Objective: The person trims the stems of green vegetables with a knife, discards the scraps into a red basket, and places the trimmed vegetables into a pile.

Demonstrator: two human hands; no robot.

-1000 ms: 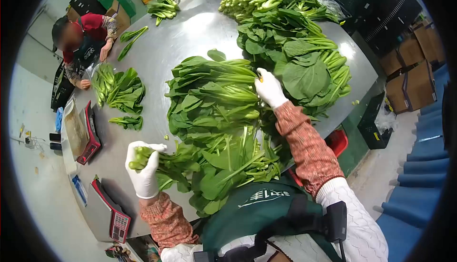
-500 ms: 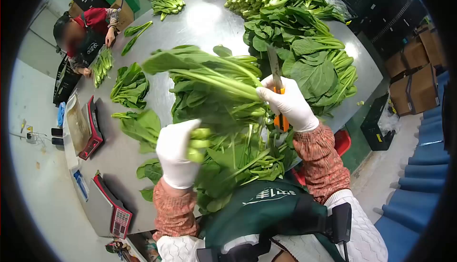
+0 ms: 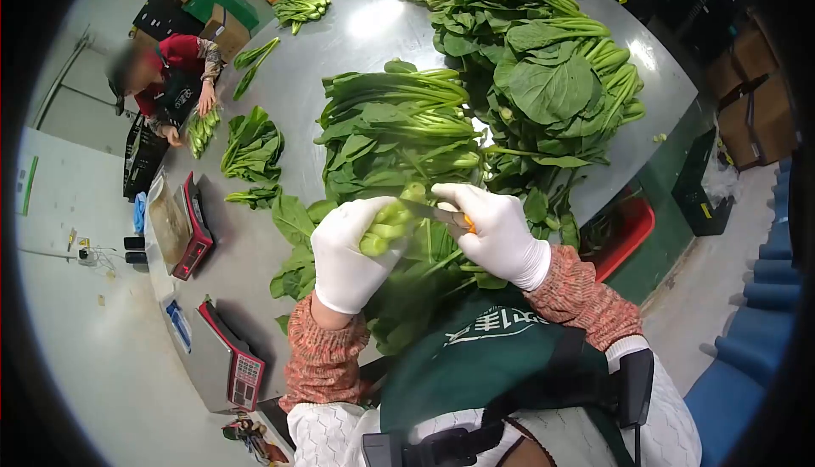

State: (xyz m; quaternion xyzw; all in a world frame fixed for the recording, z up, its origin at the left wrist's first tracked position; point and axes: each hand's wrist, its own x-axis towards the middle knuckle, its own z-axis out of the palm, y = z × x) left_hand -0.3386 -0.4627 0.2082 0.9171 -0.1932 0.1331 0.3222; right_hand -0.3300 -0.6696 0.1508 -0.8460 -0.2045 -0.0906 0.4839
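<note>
My left hand, in a white glove, is wrapped round a bunch of green stems, with their pale ends up and the leaves hanging below, blurred. My right hand, also gloved, grips the orange handle of a knife, whose blade touches or nearly touches the stem ends. Beyond both hands lies a stack of leafy greens, stems pointing right. A larger heap of greens is at the right. Loose leaves lie beside my left hand.
On the metal table are small bunches and two red-edged scales at the left. A person handles greens at the far left. A red bin and a black crate stand at the right.
The greens held at my right hand are out of it, and the stack lies beyond. My right hand has moved down and left, bringing the blade to the stems in my left hand.
</note>
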